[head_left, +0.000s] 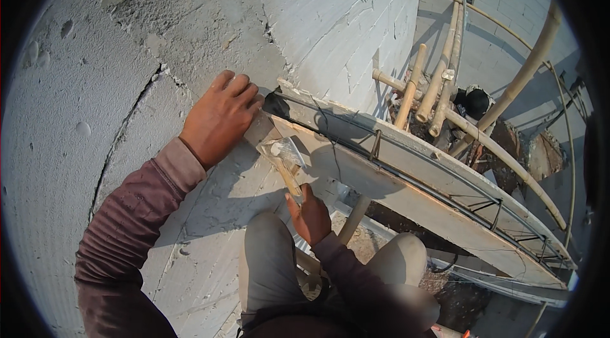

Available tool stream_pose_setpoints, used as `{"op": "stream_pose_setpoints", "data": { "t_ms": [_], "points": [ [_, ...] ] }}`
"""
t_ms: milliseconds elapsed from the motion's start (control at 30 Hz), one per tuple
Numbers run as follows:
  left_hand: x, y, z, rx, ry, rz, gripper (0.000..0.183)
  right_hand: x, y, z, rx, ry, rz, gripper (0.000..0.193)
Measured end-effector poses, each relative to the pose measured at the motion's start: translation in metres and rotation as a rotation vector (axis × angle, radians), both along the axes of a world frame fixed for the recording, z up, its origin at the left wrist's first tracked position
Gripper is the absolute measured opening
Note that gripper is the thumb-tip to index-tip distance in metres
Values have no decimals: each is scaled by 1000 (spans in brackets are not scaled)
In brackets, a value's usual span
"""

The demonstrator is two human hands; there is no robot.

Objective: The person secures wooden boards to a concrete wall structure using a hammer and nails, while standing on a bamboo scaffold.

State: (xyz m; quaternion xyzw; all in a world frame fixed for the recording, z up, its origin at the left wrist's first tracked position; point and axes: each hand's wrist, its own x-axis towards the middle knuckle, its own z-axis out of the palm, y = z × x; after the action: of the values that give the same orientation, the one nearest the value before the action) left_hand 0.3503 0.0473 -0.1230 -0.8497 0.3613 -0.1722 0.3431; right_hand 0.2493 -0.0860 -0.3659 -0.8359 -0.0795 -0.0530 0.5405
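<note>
Two hands share the work near the centre of the frame. Our right hand point(311, 216) is wrapped around the wooden handle of a hammer point(287, 174), whose grey head sits just left of centre, close to the near end of a long board point(394, 197). That board slants from mid-frame toward the lower right, with steel bars point(376, 145) running along its far side. Our left hand point(222, 115), fingers curled, is at the board's upper-left end, beside the pale wall point(51, 166); we cannot tell whether it grips the edge or something small.

We judge this to be a tapping step at the board's end. To do it well, we should steady the board with the left hand while keeping those fingers clear of the hammer's path, swing short from the wrist, and land the face squarely. Light blows seem wiser than heavy ones, since the board looks thin, and our knees point(272, 258) sit close below the swing.
</note>
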Motion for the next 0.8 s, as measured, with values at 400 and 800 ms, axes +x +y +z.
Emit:
{"op": "stream_pose_setpoints", "data": {
  "t_ms": [400,800],
  "points": [
    [-8,-11,0,-114,55,17,46,-79,-99,4,-64,456,355,39],
    [0,-22,-3,-133,157,32,62,-83,-102,-61,175,564,363,50]
  ]
}}
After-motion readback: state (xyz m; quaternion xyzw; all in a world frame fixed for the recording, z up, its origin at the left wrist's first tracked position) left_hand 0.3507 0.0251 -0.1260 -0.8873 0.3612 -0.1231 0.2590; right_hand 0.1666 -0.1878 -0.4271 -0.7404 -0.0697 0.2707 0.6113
